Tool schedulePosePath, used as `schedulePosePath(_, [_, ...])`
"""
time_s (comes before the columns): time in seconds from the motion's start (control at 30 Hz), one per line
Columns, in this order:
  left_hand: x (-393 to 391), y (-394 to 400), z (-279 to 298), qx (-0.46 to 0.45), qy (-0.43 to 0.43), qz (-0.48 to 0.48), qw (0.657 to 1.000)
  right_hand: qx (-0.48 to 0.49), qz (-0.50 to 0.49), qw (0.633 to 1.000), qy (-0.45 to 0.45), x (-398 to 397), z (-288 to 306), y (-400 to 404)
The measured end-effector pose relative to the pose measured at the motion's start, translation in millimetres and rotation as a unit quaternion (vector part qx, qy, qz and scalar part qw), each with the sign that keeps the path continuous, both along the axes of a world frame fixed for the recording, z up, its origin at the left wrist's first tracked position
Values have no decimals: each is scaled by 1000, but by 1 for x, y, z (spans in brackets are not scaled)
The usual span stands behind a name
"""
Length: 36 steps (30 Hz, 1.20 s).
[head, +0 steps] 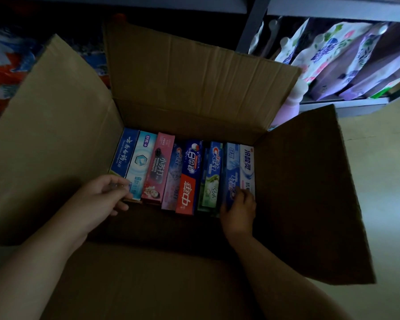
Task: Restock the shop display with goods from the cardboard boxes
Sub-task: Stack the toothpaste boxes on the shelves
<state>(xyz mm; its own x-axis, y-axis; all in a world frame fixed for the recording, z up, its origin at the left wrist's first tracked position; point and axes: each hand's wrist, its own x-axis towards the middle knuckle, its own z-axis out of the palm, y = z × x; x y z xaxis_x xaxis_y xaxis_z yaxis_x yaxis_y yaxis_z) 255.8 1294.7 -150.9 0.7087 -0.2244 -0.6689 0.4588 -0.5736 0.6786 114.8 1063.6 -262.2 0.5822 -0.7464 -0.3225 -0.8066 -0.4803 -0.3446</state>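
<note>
Dim shop floor [383, 181] lies beneath an open cardboard box [194, 72], its four flaps spread wide, set before a grey shelf [342, 105] stocked with floral refill pouches [328, 54]; red and blue packs [7, 65] sit in shadow at the far left. Toothpaste cartons [185, 172] stand side by side in one row against the box's far wall. The left hand [102, 195] reaches to the row's left end, fingers curled at the near end of a light blue carton [139, 162]. The right hand [239, 210] curls its fingers over the near ends of the two cartons at the right wall; whether either hand has a firm hold cannot be told.
</note>
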Motion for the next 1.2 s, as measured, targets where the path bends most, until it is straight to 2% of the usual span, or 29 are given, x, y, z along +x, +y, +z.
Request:
schedulePosePath(0.37, [-1,-3,4,-5,-10,3,1000,-18,57,998,9,19,2,-4])
schedulePosePath(0.5, [-1,-4,3,-6,-5,-1,1000,64,105,992,-38,36,2,23])
schedulePosePath(0.67, [-2,0,0,-4,-3,0,1000,37,-3,999,4,41,-8,32])
schedulePosePath(0.9, [-3,-1,1,-10,1,-1,1000,100,-39,989,103,47,-18,38])
schedulePosePath(1.03, [-3,-2,3,-15,-1,1,1000,197,-113,973,46,43,-21,38])
schedulePosePath(1.2, [-5,-2,1,-18,1,-2,1000,199,-173,964,27,54,-23,37])
